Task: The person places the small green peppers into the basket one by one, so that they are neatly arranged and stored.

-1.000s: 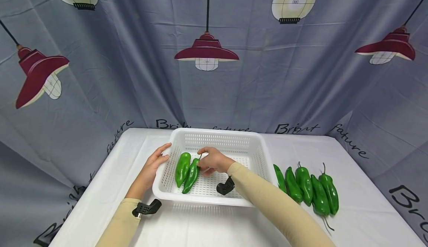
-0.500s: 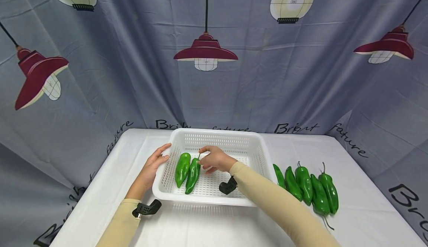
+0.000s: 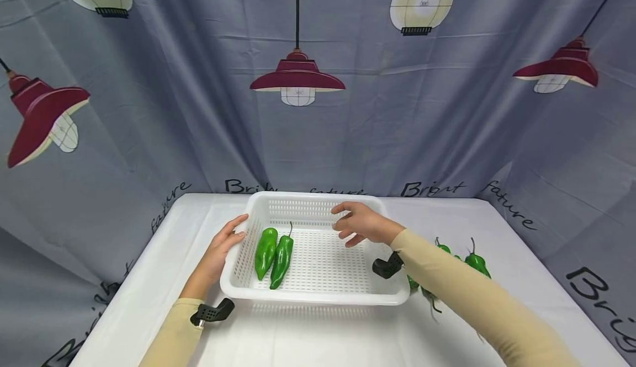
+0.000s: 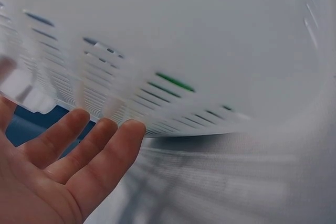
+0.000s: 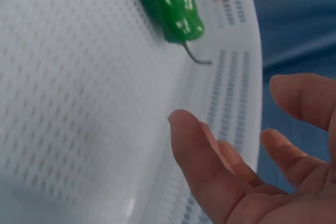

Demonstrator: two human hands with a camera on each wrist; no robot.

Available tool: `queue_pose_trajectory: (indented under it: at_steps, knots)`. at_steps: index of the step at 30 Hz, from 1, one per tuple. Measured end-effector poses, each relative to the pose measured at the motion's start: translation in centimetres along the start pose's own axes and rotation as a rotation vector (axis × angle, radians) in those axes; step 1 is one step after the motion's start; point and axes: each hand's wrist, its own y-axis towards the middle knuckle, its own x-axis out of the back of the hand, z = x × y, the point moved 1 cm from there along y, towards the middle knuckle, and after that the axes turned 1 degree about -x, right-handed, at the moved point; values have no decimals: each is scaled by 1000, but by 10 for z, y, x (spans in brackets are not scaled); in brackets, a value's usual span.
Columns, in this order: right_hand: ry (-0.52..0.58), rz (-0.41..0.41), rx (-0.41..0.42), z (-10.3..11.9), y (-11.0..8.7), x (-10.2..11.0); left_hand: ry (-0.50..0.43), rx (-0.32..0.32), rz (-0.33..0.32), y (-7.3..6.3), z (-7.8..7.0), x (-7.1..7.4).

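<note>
A white perforated plastic basket (image 3: 313, 296) stands on the white-covered table. Inside it, toward the left, two green peppers (image 3: 282, 260) lie side by side; the right one's stem points to the back. My left hand (image 3: 217, 252) rests against the basket's left side, its fingers (image 4: 107, 163) extended along the slotted outer wall. Over the right half of the basket hovers my right hand (image 3: 366, 223), fingers spread and holding nothing. In the right wrist view, one stemmed pepper (image 5: 170, 6) lies beyond the fingertips.
More green peppers (image 3: 478, 263) lie on the table (image 3: 318, 336) right of the basket, partly hidden by my right sleeve (image 3: 462, 284). A grey-blue curtain (image 3: 318, 146) printed with lamps hangs behind the table.
My right hand has let go of the right pepper's stem and moved right, away from the two peppers. The left hand stays at the basket's side. The head view has shifted slightly.
</note>
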Motion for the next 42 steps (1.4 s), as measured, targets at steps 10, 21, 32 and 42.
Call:
queue_pose_trajectory:
  at_steps: [10,21,32,42]
  knots:
    - [18,-84,15,-37,-59,83,0,1,9,-1,-1,-2]
    - [-46,-170,-36,-101,-130,149,11,-8,23,-4,0,1]
    - [-5,-252,-155,-164,-167,188,40,-5,9,-4,-5,3]
    - [35,-313,-241,-204,-178,190,21,-9,26,-3,-3,-1]
